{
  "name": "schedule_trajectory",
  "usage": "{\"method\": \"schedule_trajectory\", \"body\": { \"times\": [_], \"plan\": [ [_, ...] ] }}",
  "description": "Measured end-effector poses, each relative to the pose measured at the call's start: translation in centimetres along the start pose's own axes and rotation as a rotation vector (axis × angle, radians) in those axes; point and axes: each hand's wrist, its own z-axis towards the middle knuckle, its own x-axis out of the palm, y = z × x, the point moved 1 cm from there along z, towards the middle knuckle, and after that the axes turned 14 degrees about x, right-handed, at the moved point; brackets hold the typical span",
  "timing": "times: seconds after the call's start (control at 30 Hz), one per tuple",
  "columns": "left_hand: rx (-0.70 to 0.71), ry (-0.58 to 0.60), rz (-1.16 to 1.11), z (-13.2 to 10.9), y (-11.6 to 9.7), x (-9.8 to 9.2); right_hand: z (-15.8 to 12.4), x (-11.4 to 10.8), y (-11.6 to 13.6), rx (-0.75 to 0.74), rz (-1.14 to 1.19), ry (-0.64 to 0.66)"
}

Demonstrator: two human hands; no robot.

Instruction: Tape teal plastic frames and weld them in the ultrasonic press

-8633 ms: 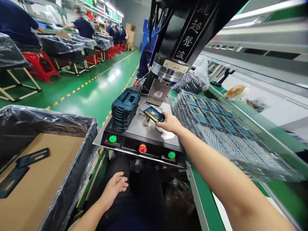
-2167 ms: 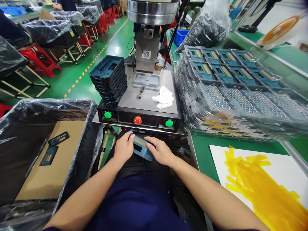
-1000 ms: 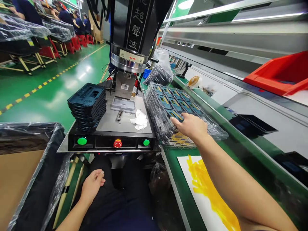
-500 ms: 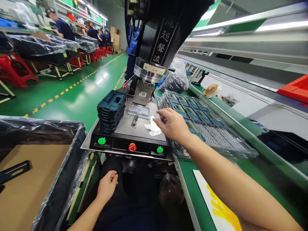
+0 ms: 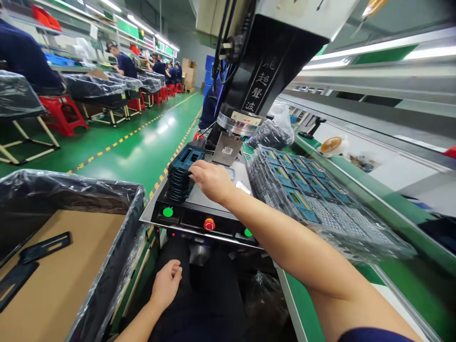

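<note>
Stack of dark blue-green plastic frames (image 5: 178, 183), just left of the frame's centre, tall and a bit uneven, on the left end of a grey metal machine bed (image 5: 204, 197). And right at its upper right edge, the right hand (image 5: 212, 179), fingers bent, fingertips over the topmost pieces! Gripping or merely resting there? Cannot tell, with the fingertips partly hidden. Left of bottom centre, the left hand (image 5: 166, 285), loosely curled by a dark-trousered thigh (image 5: 183, 251), nothing seen in it, but the inside out of sight. Just beyond the right hand, a pale fixture (image 5: 232, 174), mostly covered, near a metal block (image 5: 225, 148) with a square printed code; above, in the upper middle, the black press head (image 5: 263, 80) with white characters. White tissue (image 5: 243, 187) beside the right arm (image 5: 285, 232). Along the front panel, a red button (image 5: 209, 224) between two green buttons (image 5: 167, 212). Right of centre, clear trays (image 5: 327, 213) piled up, blue-green parts (image 5: 301, 199) with yellow strips in the top one. Lower left, a plastic-lined bin (image 5: 117, 176), cardboard (image 5: 89, 237) inside, two flat dark frames (image 5: 46, 247) on it. Upper left, people (image 5: 126, 64) and red stools (image 5: 67, 114) in a row.
</note>
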Motion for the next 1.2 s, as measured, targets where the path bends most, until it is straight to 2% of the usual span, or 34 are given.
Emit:
{"method": "schedule_trajectory", "body": {
  "times": [0.13, 0.23, 0.33, 0.4, 0.53, 0.6, 0.7, 0.77, 0.83, 0.87, 0.93, 1.0, 1.03, 1.1, 1.2],
  "plan": [
    [-0.053, 0.007, -0.058, 0.1, 0.0, 0.0, -2.6, -1.1, -0.5, -0.093, -0.027, -0.158],
    [-0.098, 0.023, -0.113, 0.4, -1.0, -0.1, -7.0, -2.7, -0.5, -0.204, 0.031, -0.32],
    [-0.25, -0.003, -0.306, 0.7, -3.5, -0.7, -12.7, -3.7, -0.3, -0.339, 0.129, -0.388],
    [-0.36, 0.013, -0.499, 1.0, -5.9, -1.3, -16.5, -3.4, -0.2, -0.405, 0.173, -0.34],
    [-0.5, 0.28, -0.748, 1.3, -9.8, -1.8, -23.3, -1.2, 0.6, -0.417, 0.189, -0.14],
    [-0.559, 0.393, -0.725, 1.2, -10.8, -1.6, -26.1, 0.0, 1.2, -0.396, 0.209, -0.058],
    [-0.59, 0.506, -0.567, 1.1, -11.4, -0.3, -29.2, 0.8, 1.5, -0.326, 0.234, 0.043],
    [-0.611, 0.553, -0.484, 0.9, -11.5, 0.8, -30.7, 0.7, 0.6, -0.217, 0.245, 0.108],
    [-0.633, 0.556, -0.458, 0.8, -11.5, 1.8, -32.1, 0.0, -1.6, 0.011, 0.257, 0.146],
    [-0.638, 0.546, -0.46, 0.7, -11.4, 2.1, -32.8, -0.3, -3.2, 0.182, 0.251, 0.158],
    [-0.632, 0.509, -0.468, 0.6, -11.1, 2.4, -34.5, -1.1, -7.2, 0.617, 0.195, 0.184],
    [-0.619, 0.475, -0.484, 0.5, -10.7, 2.3, -36.2, -1.8, -11.5, 1.049, 0.08, 0.267],
    [-0.617, 0.462, -0.496, 0.5, -10.4, 2.3, -36.9, -2.0, -13.5, 1.214, 0.014, 0.322],
    [-0.619, 0.446, -0.524, 0.3, -10.1, 2.2, -37.9, -2.2, -16.6, 1.371, -0.059, 0.406],
    [-0.637, 0.417, -0.551, -0.1, -9.8, 2.2, -38.1, -1.6, -19.2, 1.431, -0.119, 0.507]
  ]
}}
